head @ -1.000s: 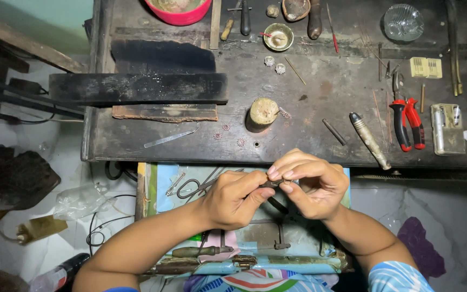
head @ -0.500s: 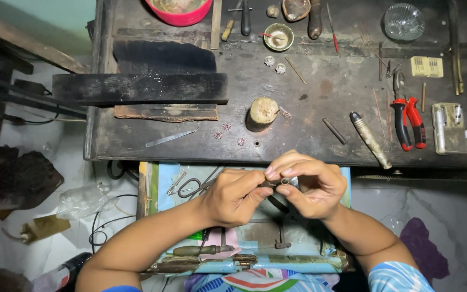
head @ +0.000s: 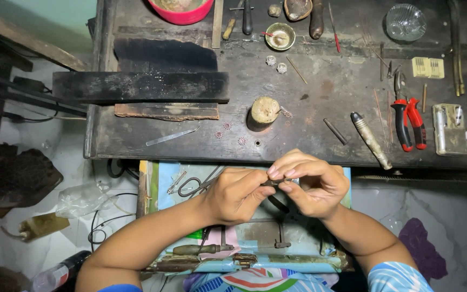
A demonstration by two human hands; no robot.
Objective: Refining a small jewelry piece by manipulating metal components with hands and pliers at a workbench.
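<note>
Both hands pinch one small dark piece between thumbs and fingertips, the left hand and right hand meeting over an open drawer; what the piece is cannot be told. Going left to right on the dark surface beyond: a thin metal strip, a black block, a short wooden stump, a grey-handled tool, red-handled pliers. In the drawer, scissors lie just left of the left hand.
</note>
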